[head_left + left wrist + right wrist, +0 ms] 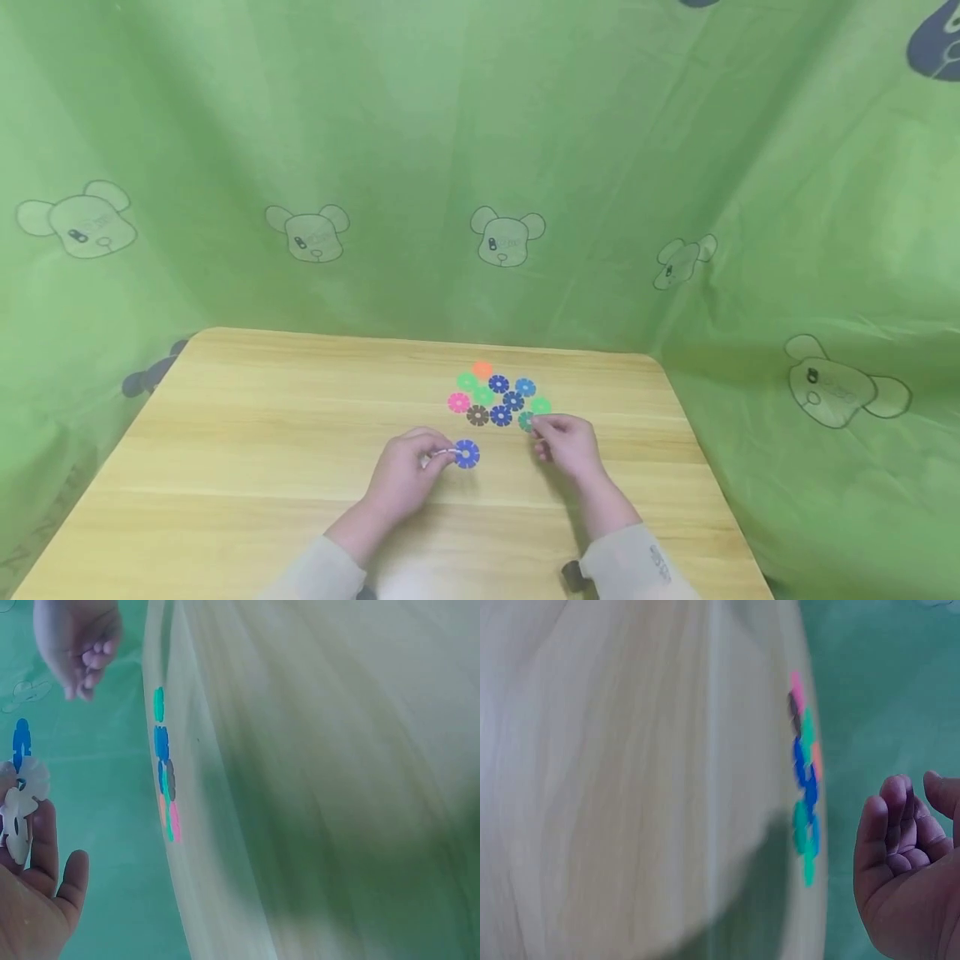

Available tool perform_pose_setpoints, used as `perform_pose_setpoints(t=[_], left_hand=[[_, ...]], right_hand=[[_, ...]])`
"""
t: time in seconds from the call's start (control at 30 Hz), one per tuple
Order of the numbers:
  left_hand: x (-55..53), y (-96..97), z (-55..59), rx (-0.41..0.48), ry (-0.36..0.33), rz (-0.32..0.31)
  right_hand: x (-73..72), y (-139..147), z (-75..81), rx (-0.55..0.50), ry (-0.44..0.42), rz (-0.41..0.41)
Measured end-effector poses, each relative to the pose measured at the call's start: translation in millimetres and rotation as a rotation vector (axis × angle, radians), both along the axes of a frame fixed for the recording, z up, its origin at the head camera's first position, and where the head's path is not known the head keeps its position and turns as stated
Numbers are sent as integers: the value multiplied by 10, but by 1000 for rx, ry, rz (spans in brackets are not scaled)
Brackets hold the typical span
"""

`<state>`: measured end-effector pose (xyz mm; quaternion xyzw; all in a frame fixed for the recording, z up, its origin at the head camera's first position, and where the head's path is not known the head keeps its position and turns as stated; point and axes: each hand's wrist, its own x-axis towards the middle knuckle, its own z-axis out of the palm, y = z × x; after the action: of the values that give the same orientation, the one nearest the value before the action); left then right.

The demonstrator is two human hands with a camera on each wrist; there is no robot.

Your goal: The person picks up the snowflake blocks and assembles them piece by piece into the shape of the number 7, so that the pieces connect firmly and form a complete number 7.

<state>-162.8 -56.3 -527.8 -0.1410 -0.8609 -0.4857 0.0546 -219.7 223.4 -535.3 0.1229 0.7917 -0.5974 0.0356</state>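
Observation:
Between thumb and fingers my left hand (408,471) pinches a joined piece of slotted plastic discs. A blue disc (467,454) faces up at its outer end, and white discs (28,791) sit by the fingers in the left wrist view. My right hand (568,442) hovers by the near right side of a group of loose discs, its fingertips overlapping a teal disc (527,422) in the head view. In the right wrist view that hand (907,870) has loosely bent fingers, the thumb apart from them, and nothing between.
Loose discs lie flat together on the wooden table (225,433): a pink disc (459,402), a brown disc (477,415), an orange disc (482,368), several blue and green ones. A green curtain (405,167) hangs behind and beside the table. A dark object (574,575) shows beside the right sleeve.

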Motion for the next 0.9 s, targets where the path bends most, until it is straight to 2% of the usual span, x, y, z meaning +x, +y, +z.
perform_pose_setpoints(t=[0.2,0.3,0.43,0.53,0.67,0.9], left_hand=[[11,-26,-24,-1,-7,3],[17,-42,-30,0,-8,9],[20,-50,-35,7,-7,3],[21,-56,-40,14,-1,-1],[21,-61,-52,18,1,-6],[11,-82,-49,30,-10,-3]], right_hand=[[-80,92,-152,74,-28,-2],[-130,113,-213,175,-28,18],[-218,130,-257,409,-21,52],[-288,114,-267,541,-44,75],[-354,75,-258,658,-85,93],[-430,16,-263,784,-109,106]])
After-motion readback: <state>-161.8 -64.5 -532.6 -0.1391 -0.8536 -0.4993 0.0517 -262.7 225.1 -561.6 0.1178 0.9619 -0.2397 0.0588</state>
